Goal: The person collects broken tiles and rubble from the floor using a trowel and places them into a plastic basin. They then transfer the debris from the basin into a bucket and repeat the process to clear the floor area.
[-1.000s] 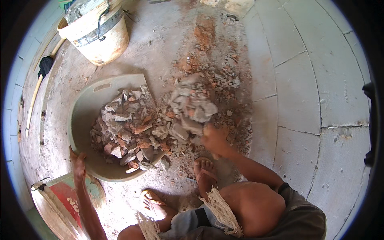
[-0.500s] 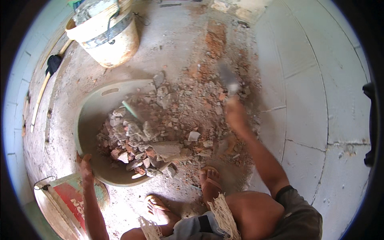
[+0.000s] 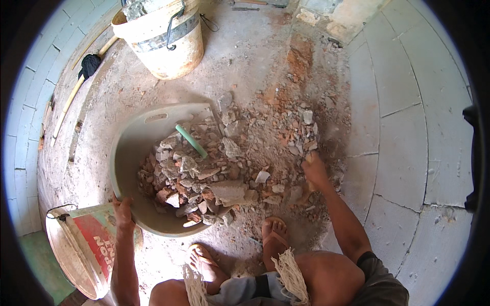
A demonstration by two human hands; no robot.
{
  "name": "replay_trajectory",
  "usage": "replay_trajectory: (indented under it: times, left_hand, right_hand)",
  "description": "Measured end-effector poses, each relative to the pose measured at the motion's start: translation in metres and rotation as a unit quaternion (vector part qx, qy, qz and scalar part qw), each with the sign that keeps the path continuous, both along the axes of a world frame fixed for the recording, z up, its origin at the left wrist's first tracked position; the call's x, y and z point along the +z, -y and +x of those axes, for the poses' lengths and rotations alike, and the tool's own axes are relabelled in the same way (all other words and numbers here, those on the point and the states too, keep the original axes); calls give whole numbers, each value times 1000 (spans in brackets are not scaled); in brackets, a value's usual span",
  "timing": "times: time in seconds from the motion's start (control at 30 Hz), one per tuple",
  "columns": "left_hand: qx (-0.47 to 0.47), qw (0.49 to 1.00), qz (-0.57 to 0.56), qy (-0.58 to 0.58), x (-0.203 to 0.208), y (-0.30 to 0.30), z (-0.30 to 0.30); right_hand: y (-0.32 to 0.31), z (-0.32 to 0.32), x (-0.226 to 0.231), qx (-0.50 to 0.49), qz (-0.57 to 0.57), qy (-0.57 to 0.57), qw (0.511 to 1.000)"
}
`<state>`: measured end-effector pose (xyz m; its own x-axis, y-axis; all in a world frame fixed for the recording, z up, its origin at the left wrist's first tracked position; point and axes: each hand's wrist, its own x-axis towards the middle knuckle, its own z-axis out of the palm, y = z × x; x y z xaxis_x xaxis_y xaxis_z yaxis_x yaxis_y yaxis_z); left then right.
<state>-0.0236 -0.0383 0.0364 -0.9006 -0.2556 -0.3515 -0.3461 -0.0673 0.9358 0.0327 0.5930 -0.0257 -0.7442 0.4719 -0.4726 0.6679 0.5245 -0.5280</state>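
A grey-green plastic tub (image 3: 122, 148) with a cut-away side lies on the floor, its opening facing right. Broken concrete and brick rubble (image 3: 186, 173) fills much of it, spilling over the lip. My left hand (image 3: 122, 210) is closed on its near left rim. To the right of the tub, low over the debris, my right hand (image 3: 316, 172) grips a trowel whose blade is hidden under a small heap of stone bits (image 3: 302, 133). On the rubble in the tub rests a short green pipe (image 3: 191, 141).
A dirty white bucket (image 3: 171, 56) stands at the far left. Another bucket (image 3: 92, 245), white and red, lies tipped beside my left forearm. A wooden-handled tool (image 3: 69, 109) leans at the left. The block wall (image 3: 398, 137) bounds the right side. My sandalled feet (image 3: 275, 234) are close by.
My right hand has come nearer to me with the trowel, and stone bits now cover its blade. My left hand stays on the tub rim. The whole view has shifted slightly.
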Motion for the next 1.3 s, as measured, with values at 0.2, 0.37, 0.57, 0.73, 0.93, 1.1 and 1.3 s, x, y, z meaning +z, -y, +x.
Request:
replay_trajectory:
  times: [0.2, 0.37, 0.57, 0.73, 0.93, 1.1, 1.3]
  left_hand:
    - [42, 998, -1, 38, -5, 5, 17]
    - [66, 996, -34, 46, -2, 0, 14]
    - [83, 995, 17, 52, 1, -3, 11]
    - [66, 997, -32, 36, 6, -8, 9]
    - [76, 995, -63, 35, 17, -22, 7]
    - [87, 990, -102, 41, 27, -33, 4]
    - [97, 980, -160, 63, 38, -43, 1]
  right_hand:
    - [49, 25, 30, 22, -3, 14, 1000]
    - [110, 44, 50, 186, 25, -56, 981]
    - [152, -14, 60, 284, -64, -124, 949]
    - [96, -194, 40, 329, 141, -203, 911]
    - [95, -240, 14, 436, 149, -154, 874]
    - [104, -180, 36, 393, 24, -8, 919]
    - [133, -120, 68, 371, 42, -10, 928]
